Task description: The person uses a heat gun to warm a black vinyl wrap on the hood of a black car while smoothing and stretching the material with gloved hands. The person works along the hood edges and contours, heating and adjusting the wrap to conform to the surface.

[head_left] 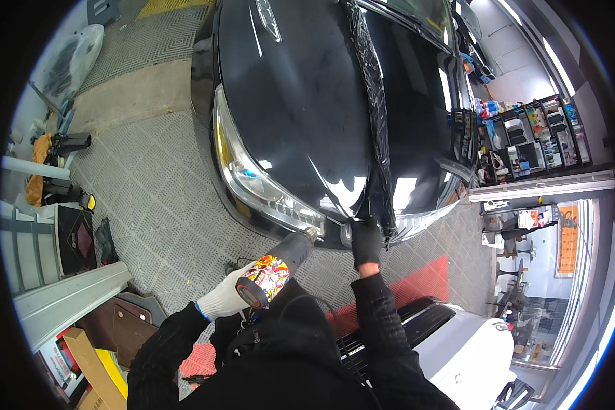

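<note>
My left hand (220, 297), in a pale work glove, is closed around the handle of a heat gun (284, 265) with a colourful sticker on its body. The nozzle points at the car's front edge, beside the headlight (253, 178). At the front lip of the black hood (301, 102), my right hand (367, 244) in a black glove is closed on glossy black film (378, 184). That film lies in a loose crumpled strip running lengthwise up the hood. My right fingertips are partly lost against the dark film.
Close behind me on the right stands a white car (468, 348). Shelves of supplies (540, 133) line the right side. A cardboard box (92, 369) and a brown leather-like mat (119, 328) lie at lower left. The floor has grey tiles (143, 178).
</note>
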Tool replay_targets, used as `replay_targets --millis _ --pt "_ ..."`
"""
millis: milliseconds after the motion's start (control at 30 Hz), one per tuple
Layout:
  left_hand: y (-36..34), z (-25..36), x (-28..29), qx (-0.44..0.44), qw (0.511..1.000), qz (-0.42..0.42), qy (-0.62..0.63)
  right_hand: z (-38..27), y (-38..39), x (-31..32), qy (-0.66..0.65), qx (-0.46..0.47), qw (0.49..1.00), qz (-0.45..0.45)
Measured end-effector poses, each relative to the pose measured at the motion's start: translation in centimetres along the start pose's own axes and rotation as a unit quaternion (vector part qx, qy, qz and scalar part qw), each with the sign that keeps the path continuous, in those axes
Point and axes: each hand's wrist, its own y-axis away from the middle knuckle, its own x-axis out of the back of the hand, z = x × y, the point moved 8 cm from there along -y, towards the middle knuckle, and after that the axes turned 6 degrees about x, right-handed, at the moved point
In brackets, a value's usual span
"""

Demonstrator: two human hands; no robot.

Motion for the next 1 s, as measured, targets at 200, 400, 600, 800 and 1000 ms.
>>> replay_targets --millis 200,400,600,800,1000 --pt "-0.3 2.0 0.7 0.015 0.999 -0.031 0.020 -3.4 -10.1 2.6 0.209 -0.087 0.974 0.032" --pt "-1.6 2.3 1.5 0.042 0.999 -0.022 0.022 0.8 -11.0 -1.3 -0.116 -0.126 0.978 -0.119" --pt "-2.7 0.1 1.1 0.109 0.981 -0.011 0.157 1.1 -10.8 -0.8 -0.211 -0.163 0.951 -0.157" --pt "-2.0 1.2 -0.1 0.120 0.989 0.081 0.025 0.4 -8.5 -0.3 -0.188 -0.148 0.963 -0.125" --pt "-2.1 5.2 -0.2 0.029 0.985 0.040 -0.166 -0.1 -7.3 0.1 -0.282 -0.175 0.933 -0.138"
